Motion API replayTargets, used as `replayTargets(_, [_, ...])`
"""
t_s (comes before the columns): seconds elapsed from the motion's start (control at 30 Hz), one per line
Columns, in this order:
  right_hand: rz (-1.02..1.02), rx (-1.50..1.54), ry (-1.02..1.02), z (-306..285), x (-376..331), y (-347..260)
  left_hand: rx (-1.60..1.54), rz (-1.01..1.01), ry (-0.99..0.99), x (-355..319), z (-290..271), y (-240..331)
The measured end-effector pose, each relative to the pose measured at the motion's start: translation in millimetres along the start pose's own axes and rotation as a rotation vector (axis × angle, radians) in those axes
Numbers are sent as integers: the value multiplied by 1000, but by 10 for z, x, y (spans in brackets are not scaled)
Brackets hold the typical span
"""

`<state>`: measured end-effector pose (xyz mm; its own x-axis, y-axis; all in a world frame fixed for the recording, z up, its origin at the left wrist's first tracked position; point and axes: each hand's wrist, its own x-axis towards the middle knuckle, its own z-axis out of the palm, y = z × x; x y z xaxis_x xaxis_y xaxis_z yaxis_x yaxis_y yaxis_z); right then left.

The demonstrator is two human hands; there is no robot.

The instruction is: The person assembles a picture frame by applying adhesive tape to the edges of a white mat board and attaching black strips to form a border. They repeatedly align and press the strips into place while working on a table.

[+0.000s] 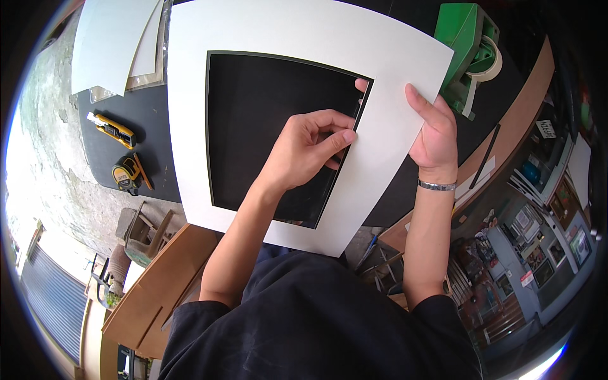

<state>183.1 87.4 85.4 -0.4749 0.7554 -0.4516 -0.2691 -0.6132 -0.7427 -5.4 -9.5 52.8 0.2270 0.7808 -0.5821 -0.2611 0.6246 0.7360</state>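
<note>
A white mat board (190, 126) with a rectangular window cut in it is held up over the black table. A dark border lines the window's edges. My left hand (310, 145) reaches across the opening and pinches the window's right inner edge between thumb and fingers. Around the board's right outer edge closes my right hand (434, 130), its thumb in front and its fingers behind. Fingertips show through the opening near its upper right corner. A metal bracelet (437, 185) circles my right wrist.
A green tape dispenser (465, 44) stands at the far right. On the left of the black table (104, 149) lie a yellow utility knife (112, 130) and a tape measure (128, 174). White sheets (111, 47) rest at the far left. Brown boards (171, 278) lean below.
</note>
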Motion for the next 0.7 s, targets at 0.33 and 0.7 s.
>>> replayTargets(0.33, [13, 7, 3, -33, -4, 31, -28, -27, 8, -12, 21, 41])
replayTargets(0.7, [-10, 23, 48, -14, -20, 48, -18, -14, -9, -17, 19, 26])
